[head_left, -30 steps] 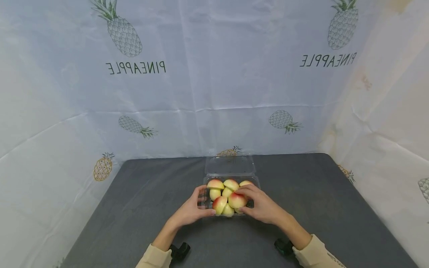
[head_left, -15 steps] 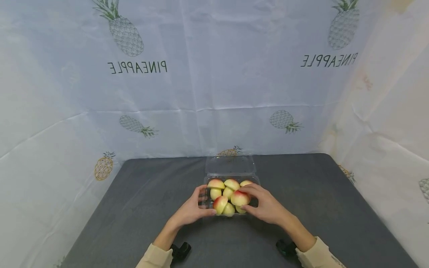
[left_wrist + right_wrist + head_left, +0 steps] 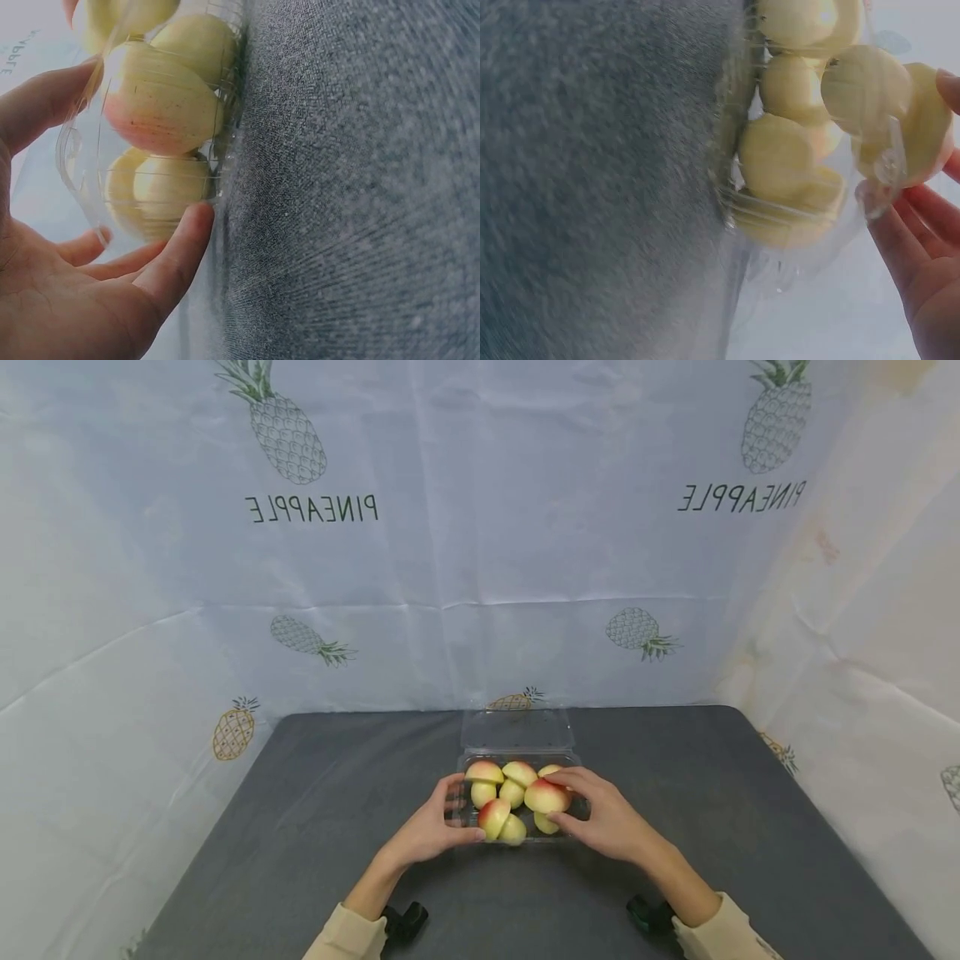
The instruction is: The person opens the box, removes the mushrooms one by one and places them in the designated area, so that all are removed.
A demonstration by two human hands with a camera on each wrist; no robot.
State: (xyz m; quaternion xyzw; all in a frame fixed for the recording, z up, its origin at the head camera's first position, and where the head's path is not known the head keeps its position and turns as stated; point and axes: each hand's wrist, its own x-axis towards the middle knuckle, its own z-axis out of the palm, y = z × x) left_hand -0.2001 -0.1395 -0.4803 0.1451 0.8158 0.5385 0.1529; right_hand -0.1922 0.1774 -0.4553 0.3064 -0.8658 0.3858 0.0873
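A clear plastic clamshell box (image 3: 527, 827) holds several mushroom-shaped pieces with red-and-yellow domed caps and pale yellow rounded stems. My left hand (image 3: 429, 831) grips the box's left end, with the thumb at the front corner. In the left wrist view, fingertips touch the clear wall near a yellow-pink cap (image 3: 161, 101). My right hand (image 3: 611, 817) pinches one mushroom-shaped piece (image 3: 547, 795) over the right side of the box, its cap up and stem below. In the right wrist view, that piece (image 3: 900, 127) sits partly behind the clear wall.
The box's hinged lid (image 3: 517, 731) stands open at the back. Dark grey cloth covers the table (image 3: 360, 793). A white pineapple-print curtain (image 3: 480, 527) hangs behind and along the sides. Black straps (image 3: 405, 922) sit at both wrists.
My right hand has moved rightward with the mushroom-shaped piece, away from the piece in the front middle, and more of its stem shows. The left hand keeps its place on the box.
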